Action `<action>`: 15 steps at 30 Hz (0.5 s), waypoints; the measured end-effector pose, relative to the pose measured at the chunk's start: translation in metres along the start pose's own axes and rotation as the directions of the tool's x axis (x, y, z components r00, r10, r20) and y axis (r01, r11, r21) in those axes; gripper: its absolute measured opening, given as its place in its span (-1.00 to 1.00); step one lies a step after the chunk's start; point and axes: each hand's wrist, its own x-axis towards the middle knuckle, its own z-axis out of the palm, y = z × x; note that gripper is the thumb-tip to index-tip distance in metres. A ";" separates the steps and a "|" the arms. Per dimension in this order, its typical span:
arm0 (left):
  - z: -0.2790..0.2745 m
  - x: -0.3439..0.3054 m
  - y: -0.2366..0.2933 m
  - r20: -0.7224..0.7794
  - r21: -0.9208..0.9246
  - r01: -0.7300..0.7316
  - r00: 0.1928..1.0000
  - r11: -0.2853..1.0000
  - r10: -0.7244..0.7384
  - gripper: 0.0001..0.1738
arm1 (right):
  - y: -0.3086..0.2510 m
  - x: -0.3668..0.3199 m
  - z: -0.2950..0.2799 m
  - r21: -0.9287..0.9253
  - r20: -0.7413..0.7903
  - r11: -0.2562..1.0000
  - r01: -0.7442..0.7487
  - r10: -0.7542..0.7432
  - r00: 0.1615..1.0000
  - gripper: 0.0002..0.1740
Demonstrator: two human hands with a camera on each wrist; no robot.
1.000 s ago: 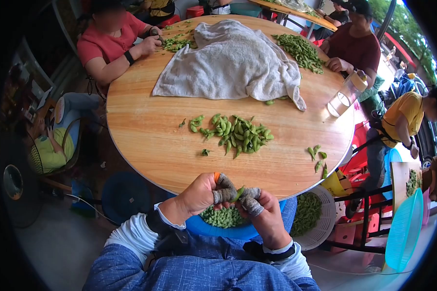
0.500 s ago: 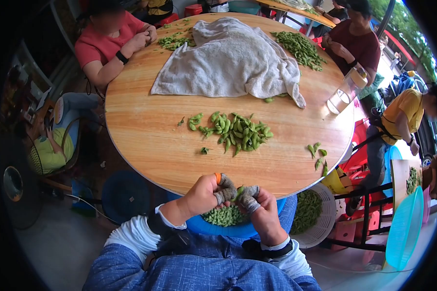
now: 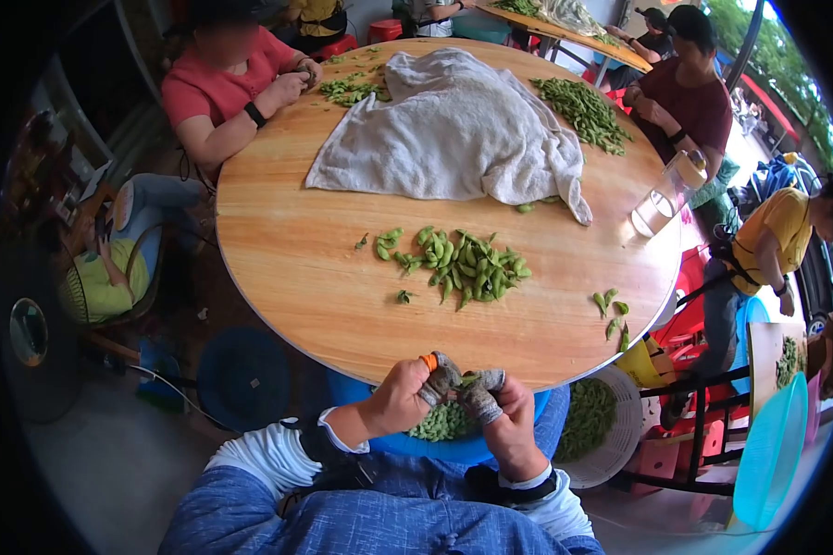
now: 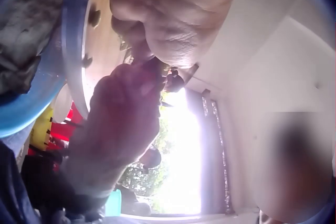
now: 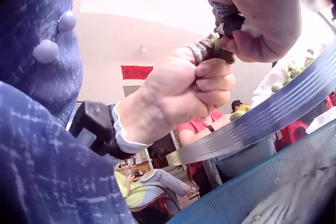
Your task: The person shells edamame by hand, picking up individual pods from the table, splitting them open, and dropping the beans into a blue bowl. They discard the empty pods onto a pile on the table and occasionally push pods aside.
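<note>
In the head view my left hand (image 3: pixel 398 398) and right hand (image 3: pixel 512 427) meet just past the table's near edge, with grey wraps on the thumbs and some fingertips and an orange band on a left finger. Both pinch a green soybean pod (image 5: pixel 217 45) between them, mostly hidden by the wrapped fingertips. Below them sits a blue basin (image 3: pixel 344 388) of shelled green beans (image 3: pixel 442 423). A heap of soybean pods (image 3: pixel 477 268) lies beyond the hands on the round wooden table (image 3: pixel 296 314).
A greyish cloth (image 3: pixel 453 129) covers a mound mid-table. Several pods (image 3: pixel 611 303) lie near the right edge, below a clear jar (image 3: pixel 662 203). A white basket (image 3: pixel 627 416) of pods stands right of my lap. Two people sit across the table, beside more pods (image 3: pixel 583 111).
Both hands stay together at the pod, and their fingertips have shifted slightly around it; less of the pod shows now. The head view has tilted a little. The people opposite have moved their hands.
</note>
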 end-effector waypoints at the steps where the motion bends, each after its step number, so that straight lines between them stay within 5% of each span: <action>1: -0.004 0.002 0.004 0.072 -0.105 0.128 0.990 0.986 -0.121 -0.86 | -0.002 0.000 0.001 -0.012 -0.005 1.000 -0.001 0.001 1.000 -0.86; 3: -0.009 0.007 0.025 0.166 -0.260 0.381 0.923 0.888 -0.347 -0.90 | -0.003 0.001 0.001 -0.037 -0.031 0.999 -0.021 0.020 0.999 -0.86; 7: -0.006 0.005 0.009 0.115 -0.071 0.192 0.976 0.979 -0.183 -0.91 | 0.002 0.003 0.002 -0.306 -0.023 0.949 0.082 -0.094 0.995 -0.91; 11: 0.001 0.012 0.004 0.010 -0.170 0.202 0.979 0.965 -0.204 -0.79 | -0.010 0.010 0.012 -0.741 0.081 0.605 0.290 -0.347 0.934 -0.88; 12: 0.002 0.017 0.008 -0.020 -0.237 0.212 0.975 0.948 -0.223 -0.76 | -0.011 0.011 0.011 -0.723 0.026 0.634 0.275 -0.374 0.927 -0.88; 15: -0.003 0.026 0.001 -0.030 -0.003 0.001 1.000 1.000 -0.001 -0.74 | -0.014 0.012 -0.009 -0.653 -0.168 0.723 0.225 -0.428 0.888 -0.91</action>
